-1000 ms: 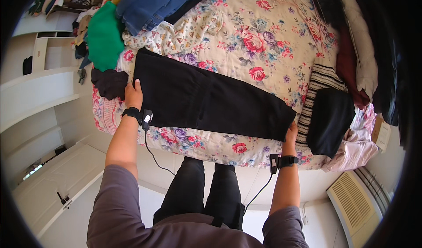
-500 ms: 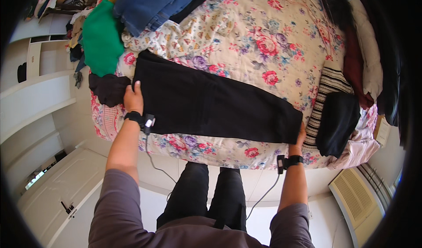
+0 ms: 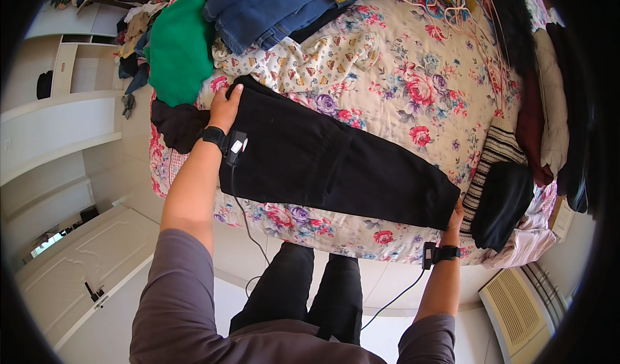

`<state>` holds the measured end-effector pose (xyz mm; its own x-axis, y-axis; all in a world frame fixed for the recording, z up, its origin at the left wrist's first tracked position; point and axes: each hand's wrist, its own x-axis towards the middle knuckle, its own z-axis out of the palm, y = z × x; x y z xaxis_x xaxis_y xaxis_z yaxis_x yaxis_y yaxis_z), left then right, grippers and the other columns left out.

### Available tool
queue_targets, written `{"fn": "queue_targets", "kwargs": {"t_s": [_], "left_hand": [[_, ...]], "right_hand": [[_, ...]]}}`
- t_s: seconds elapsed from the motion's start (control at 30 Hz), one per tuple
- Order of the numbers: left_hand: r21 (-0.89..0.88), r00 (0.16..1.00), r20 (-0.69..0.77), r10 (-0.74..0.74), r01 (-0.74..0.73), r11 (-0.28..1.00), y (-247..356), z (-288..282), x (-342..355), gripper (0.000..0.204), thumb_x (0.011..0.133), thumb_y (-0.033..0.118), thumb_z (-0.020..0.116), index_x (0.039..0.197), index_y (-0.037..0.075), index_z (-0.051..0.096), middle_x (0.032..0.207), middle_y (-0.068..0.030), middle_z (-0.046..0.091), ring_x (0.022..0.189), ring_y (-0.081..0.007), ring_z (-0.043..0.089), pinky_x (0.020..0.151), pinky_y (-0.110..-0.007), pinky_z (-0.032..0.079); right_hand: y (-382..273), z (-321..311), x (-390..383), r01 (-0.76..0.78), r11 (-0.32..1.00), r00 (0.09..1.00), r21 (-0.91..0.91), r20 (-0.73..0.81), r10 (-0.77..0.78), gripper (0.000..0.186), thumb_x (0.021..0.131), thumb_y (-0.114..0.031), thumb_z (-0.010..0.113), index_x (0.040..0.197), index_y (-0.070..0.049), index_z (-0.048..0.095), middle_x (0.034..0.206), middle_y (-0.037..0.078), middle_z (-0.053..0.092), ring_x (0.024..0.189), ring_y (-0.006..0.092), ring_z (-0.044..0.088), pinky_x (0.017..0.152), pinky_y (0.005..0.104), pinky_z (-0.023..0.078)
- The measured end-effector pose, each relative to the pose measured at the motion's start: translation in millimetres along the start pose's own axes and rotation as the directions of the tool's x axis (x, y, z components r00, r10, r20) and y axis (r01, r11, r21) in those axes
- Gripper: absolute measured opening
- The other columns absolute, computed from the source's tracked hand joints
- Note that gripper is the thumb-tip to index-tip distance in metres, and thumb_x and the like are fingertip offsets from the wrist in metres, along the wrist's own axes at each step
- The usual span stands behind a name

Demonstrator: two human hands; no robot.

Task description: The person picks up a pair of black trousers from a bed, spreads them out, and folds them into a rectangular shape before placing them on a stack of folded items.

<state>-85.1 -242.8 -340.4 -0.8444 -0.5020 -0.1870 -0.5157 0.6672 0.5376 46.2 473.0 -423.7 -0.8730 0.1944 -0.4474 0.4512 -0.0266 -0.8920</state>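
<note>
Black trousers (image 3: 278,154), folded lengthwise, lie across the near side of the bed. At their wider left end, my left hand (image 3: 225,109) grips the edge close to the far corner, thumb on top. My right hand (image 3: 456,217) holds the narrower right end by the hem, its fingers partly hidden behind the cloth. A raised crease runs across the middle of the trousers. Both wrists carry a black strap with a small cabled device.
Around the floral bedspread (image 3: 420,93) lie a green garment (image 3: 181,51), a dark crumpled one (image 3: 177,126), blue jeans (image 3: 265,9) and a patterned white cloth (image 3: 303,64). At right are a striped knit (image 3: 487,157), a folded black garment (image 3: 504,202) and hangers (image 3: 452,6).
My left hand has slid along the trousers' left end toward the far corner. A crease has risen across their middle. My right hand stays at the hem, and the whole view has shifted somewhat.
</note>
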Motion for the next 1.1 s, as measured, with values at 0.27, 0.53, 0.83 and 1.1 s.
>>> {"fn": "queue_targets", "kwargs": {"t_s": [0.27,0.53,0.83,1.1], "left_hand": [[-0.277,0.969,-0.24,0.052,-0.12,0.953,4,2,-22,0.049,0.097,0.044,0.064,0.111,-0.003,0.063,0.101,-0.0181,0.069,0.096,-0.0295,0.065,0.089,-0.037,0.048],[-0.559,0.944,0.33,-0.025,0.216,0.8,14,-65,-47,0.048,0.088,0.034,0.078,0.115,-0.003,0.064,0.109,-0.0101,0.07,0.095,-0.0152,0.066,0.086,-0.031,0.053],[-0.616,0.904,0.423,0.06,0.238,0.751,51,-119,-126,0.039,0.085,0.021,0.081,0.112,-0.004,0.067,0.103,-0.0067,0.073,0.091,-0.0118,0.066,0.085,-0.029,0.053],[-0.691,0.912,0.399,0.093,0.233,0.684,56,-119,-134,0.031,0.088,0.015,0.077,0.111,-0.004,0.067,0.1,-0.0039,0.072,0.088,-0.0089,0.064,0.083,-0.027,0.052]], "right_hand": [[-13,-2,-8,-0.009,1.0,0.998,-0.02,-0.068,0.008,0.023,0.099,-0.012,0.06,0.119,-0.002,0.066,0.111,0.004,0.07,0.096,0.0136,0.065,0.088,0.0286,0.052],[-142,110,-40,0.161,0.927,0.941,-0.338,-0.231,-0.248,0.015,0.098,-0.012,0.064,0.107,0.0,0.067,0.096,0.002,0.065,0.085,0.0093,0.059,0.075,0.0232,0.05],[-196,393,-118,0.475,0.841,0.852,-0.258,0.376,-0.365,0.014,0.085,-0.003,0.073,0.098,-0.002,0.068,0.086,0.012,0.066,0.072,0.0209,0.065,0.067,0.03,0.052],[-191,440,-128,0.78,0.378,0.621,-0.499,0.538,-0.57,0.023,0.076,-0.012,0.079,0.097,-0.008,0.069,0.092,0.007,0.064,0.082,0.0288,0.065,0.071,0.0377,0.054]]}}
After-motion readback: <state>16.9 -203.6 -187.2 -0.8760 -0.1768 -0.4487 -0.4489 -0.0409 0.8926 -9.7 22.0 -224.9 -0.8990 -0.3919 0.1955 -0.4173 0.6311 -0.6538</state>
